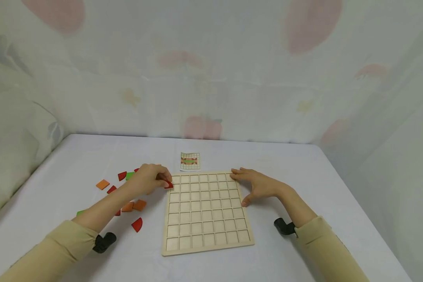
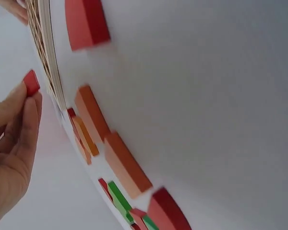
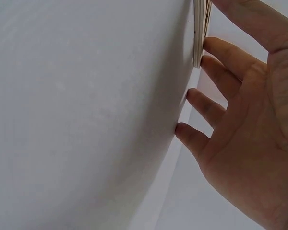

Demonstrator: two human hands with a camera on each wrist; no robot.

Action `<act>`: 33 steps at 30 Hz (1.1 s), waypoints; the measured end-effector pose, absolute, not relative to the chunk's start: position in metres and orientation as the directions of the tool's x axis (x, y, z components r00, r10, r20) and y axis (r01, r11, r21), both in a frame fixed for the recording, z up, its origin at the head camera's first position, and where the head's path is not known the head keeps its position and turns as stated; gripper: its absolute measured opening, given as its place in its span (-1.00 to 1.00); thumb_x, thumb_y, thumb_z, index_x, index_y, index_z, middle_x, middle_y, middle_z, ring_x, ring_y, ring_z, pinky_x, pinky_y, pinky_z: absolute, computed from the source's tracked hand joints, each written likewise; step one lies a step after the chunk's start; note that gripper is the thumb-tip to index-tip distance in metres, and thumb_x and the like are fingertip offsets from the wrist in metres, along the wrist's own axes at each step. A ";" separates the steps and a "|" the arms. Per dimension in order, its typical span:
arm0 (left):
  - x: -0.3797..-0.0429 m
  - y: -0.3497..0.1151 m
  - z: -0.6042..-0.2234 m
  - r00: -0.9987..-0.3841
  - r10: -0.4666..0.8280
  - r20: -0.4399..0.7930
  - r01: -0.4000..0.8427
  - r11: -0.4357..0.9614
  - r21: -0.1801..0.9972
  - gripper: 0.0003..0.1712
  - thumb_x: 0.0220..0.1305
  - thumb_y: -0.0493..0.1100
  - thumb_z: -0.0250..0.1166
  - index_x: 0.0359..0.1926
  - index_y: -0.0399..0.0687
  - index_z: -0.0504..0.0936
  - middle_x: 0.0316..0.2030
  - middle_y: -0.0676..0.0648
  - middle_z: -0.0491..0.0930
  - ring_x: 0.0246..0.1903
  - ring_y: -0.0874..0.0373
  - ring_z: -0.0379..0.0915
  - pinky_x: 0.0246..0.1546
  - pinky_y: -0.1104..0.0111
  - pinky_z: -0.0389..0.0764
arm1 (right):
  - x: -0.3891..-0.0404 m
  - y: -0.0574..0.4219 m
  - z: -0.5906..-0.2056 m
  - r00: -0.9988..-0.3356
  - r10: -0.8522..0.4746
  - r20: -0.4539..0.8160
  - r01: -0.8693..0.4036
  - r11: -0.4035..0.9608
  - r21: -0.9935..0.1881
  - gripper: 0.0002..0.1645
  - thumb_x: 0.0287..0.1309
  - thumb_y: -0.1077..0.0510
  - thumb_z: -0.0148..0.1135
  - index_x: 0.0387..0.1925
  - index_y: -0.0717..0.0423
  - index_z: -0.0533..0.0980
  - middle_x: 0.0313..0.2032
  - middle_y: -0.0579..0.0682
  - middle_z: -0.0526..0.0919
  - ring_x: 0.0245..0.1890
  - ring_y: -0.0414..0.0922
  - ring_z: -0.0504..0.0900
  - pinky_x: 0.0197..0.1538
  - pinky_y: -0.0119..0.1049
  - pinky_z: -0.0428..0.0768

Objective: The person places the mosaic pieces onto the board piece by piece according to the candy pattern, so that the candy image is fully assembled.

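Observation:
My left hand (image 1: pixel 149 181) pinches a red quarter-round piece (image 1: pixel 169 184) between thumb and fingers, over the far left corner of a wooden grid board (image 1: pixel 196 220). The left wrist view shows the same red piece (image 2: pixel 31 82) at the fingertips, raised above the table. At the board's right edge, my right hand (image 1: pixel 262 185) is spread, with the thumb against the side and the fingers at the far right corner. In the right wrist view, the fingers (image 3: pixel 221 79) reach past the board's edge (image 3: pixel 198 36). The board's visible cells hold no pieces.
Left of the board lie loose orange pieces (image 1: pixel 139 205), red pieces (image 1: pixel 137 225) and green pieces (image 1: pixel 129 176), some partly hidden by the left arm. Behind the board lies a small pattern card (image 1: pixel 190 161). A patterned curtain (image 1: pixel 211 78) hangs beyond the table's far edge.

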State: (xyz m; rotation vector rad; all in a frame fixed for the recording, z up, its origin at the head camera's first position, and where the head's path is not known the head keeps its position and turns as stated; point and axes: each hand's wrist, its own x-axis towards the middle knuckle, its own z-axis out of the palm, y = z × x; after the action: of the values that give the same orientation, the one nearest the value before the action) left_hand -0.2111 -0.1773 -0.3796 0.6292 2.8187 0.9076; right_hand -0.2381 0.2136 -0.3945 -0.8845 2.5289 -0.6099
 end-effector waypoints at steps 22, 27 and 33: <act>-0.203 -0.162 -0.390 -0.883 0.468 -0.046 0.339 0.700 0.628 -0.90 0.06 -0.20 0.50 -0.47 0.11 0.73 -0.52 0.17 0.69 -0.43 0.23 0.46 -0.44 0.48 0.47 | -0.237 0.213 -0.392 -0.720 -0.660 -0.215 -0.499 0.708 -0.500 0.21 -0.22 -0.14 0.60 0.48 -0.04 0.21 0.56 -0.04 0.07 0.59 0.18 -0.09 0.53 0.24 -0.03; -0.204 -0.162 -0.392 -0.889 0.456 -0.038 0.336 0.708 0.621 -0.87 0.04 -0.21 0.51 -0.51 0.11 0.73 -0.53 0.16 0.69 -0.45 0.24 0.46 -0.45 0.48 0.48 | -0.238 0.213 -0.393 -0.720 -0.660 -0.215 -0.498 0.707 -0.502 0.21 -0.23 -0.15 0.60 0.47 -0.04 0.22 0.56 -0.04 0.07 0.59 0.18 -0.09 0.54 0.24 -0.03; -0.204 -0.163 -0.394 -0.892 0.450 -0.044 0.329 0.712 0.620 -0.87 0.06 -0.20 0.50 -0.51 0.12 0.73 -0.53 0.17 0.69 -0.43 0.22 0.46 -0.42 0.47 0.48 | -0.237 0.214 -0.392 -0.721 -0.658 -0.216 -0.497 0.709 -0.501 0.21 -0.24 -0.14 0.60 0.47 -0.03 0.23 0.56 -0.04 0.07 0.59 0.18 -0.09 0.54 0.23 -0.03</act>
State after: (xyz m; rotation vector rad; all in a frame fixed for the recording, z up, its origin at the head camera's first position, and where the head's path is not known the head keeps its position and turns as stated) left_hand -0.2040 -0.1626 -0.3944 0.6273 2.7263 0.9325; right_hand -0.2374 0.2137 -0.3921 -0.8960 2.5354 -0.5859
